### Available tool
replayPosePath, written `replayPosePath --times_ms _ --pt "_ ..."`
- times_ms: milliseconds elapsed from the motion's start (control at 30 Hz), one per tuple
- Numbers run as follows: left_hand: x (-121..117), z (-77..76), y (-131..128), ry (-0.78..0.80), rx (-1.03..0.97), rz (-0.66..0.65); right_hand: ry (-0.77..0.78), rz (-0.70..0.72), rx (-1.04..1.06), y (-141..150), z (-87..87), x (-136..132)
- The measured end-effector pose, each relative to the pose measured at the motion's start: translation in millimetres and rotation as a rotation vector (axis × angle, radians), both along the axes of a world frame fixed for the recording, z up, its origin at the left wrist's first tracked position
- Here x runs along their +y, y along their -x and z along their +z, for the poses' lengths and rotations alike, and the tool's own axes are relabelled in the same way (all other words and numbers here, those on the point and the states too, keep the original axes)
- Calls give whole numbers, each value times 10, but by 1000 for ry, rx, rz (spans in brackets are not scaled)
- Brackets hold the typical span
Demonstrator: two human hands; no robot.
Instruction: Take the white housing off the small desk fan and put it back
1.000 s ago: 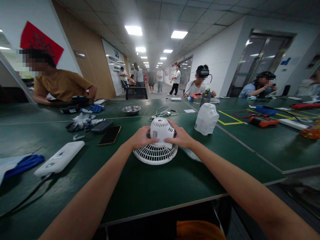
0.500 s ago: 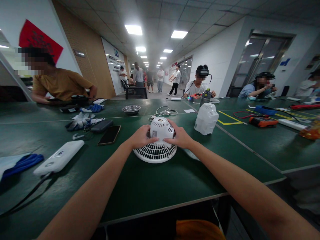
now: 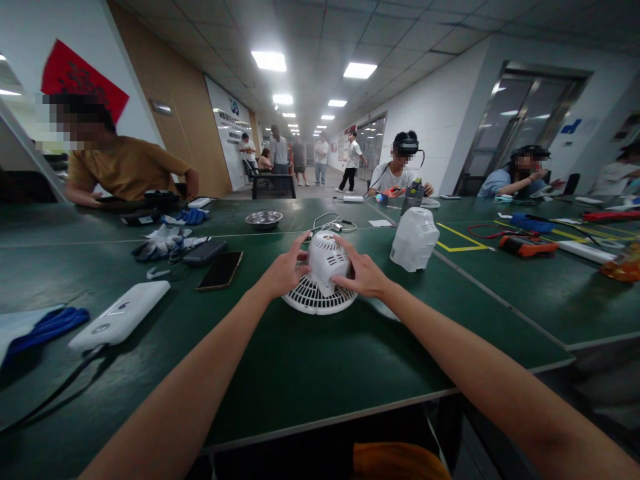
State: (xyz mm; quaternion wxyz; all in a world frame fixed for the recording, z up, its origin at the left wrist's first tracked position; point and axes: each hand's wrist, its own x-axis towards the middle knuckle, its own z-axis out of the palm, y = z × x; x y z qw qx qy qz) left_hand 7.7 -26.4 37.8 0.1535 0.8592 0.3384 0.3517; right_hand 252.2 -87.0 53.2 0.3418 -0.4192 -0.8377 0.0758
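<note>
A small white fan [image 3: 323, 277] lies grille-down on the green table [image 3: 310, 360], its round motor housing pointing up and tilted a little to the right. My left hand [image 3: 285, 270] rests against the housing's left side with the fingers partly spread. My right hand [image 3: 361, 273] grips the housing's right side, fingers wrapped round it. A second white fan housing [image 3: 414, 239] stands to the right, apart from both hands.
Left of the fan lie a black phone [image 3: 220, 269], a white power bank [image 3: 120, 323], blue gloves [image 3: 43, 329] and white gloves [image 3: 163, 240]. A metal bowl [image 3: 263, 219] and a white cable [image 3: 327, 223] sit behind. Other people sit at the table's far side.
The fan has slid a little away from me and its housing has tilted. My left hand's fingers have loosened and spread.
</note>
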Motion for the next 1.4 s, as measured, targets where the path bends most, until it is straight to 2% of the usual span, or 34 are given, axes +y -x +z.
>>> replayPosePath --times_ms 167,233,600,800,1033,1267,1400 --pt "-114 56 6 28 -20 -160 77 134 77 15 -22 -36" --pt "-147 73 8 30 -6 -183 91 149 89 16 -38 -26" --pt "-155 49 -81 -96 21 -87 150 150 112 27 -36 -9" --pt "-167 101 -96 -65 40 -48 198 152 119 18 -6 -13" --pt "-140 101 -66 -40 38 -71 226 143 121 12 35 -34" --pt "-79 98 -31 -11 45 -113 194 151 75 -3 46 -46" --pt "-84 38 -76 -40 45 -26 101 59 60 44 8 -44"
